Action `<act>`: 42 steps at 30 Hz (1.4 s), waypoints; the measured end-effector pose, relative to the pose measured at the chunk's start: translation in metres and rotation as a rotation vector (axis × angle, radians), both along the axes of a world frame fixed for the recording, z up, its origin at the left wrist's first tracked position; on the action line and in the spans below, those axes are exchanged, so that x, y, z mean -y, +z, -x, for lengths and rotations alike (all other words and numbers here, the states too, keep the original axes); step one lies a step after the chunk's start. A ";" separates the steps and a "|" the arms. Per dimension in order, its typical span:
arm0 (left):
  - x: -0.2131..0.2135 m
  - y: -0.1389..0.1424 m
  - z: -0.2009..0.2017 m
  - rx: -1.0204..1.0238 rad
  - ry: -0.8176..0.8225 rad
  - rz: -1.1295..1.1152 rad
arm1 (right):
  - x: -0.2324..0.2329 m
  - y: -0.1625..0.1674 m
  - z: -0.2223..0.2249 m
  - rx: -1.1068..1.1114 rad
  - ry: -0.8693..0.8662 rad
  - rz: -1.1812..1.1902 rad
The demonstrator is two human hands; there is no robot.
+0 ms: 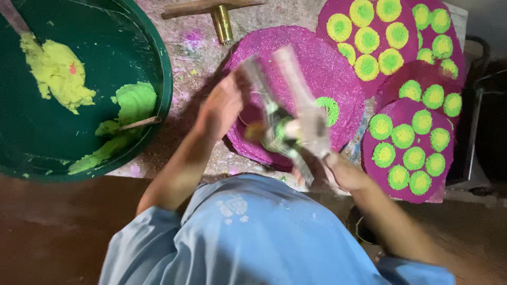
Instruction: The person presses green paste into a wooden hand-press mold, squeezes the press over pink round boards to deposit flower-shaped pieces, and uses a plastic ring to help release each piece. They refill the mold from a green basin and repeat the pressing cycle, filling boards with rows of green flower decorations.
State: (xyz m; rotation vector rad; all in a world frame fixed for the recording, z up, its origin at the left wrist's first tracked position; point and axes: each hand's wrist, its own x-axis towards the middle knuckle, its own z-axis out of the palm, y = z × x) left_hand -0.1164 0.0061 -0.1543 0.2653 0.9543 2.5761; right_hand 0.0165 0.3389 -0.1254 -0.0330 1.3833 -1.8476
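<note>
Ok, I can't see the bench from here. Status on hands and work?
Both hands, left and right, grip a blurred metal press tool. Purple disc beneath, one green dot. Nothing in the way.

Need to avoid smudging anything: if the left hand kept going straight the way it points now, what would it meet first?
Probably the blurred press tool held by the right hand; the left hand points right and slightly up, its fingertips already at it. Beyond lies the purple mat with one green dot. Depth is unclear.
</note>
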 end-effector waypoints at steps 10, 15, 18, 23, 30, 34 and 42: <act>-0.031 0.015 0.046 -0.075 -0.048 -0.712 | 0.000 0.077 0.105 0.115 0.365 -0.663; -0.024 -0.002 0.074 -0.106 0.049 -0.827 | 0.048 0.107 0.130 -0.106 0.451 -0.930; -0.010 -0.011 0.081 -0.170 0.036 -0.887 | 0.072 0.105 0.130 -0.214 0.419 -0.926; -0.012 -0.026 0.071 -0.074 0.078 -0.908 | 0.081 0.101 0.125 -0.227 0.458 -0.918; -0.044 -0.026 0.083 -0.024 0.088 -0.918 | 0.077 0.115 0.125 -0.296 0.338 -1.105; -0.033 -0.013 0.102 -0.172 0.032 -0.865 | 0.089 0.114 0.128 -0.408 0.266 -1.076; 0.002 -0.011 0.090 -0.173 0.087 -0.705 | 0.102 0.088 0.121 -0.300 0.272 -0.962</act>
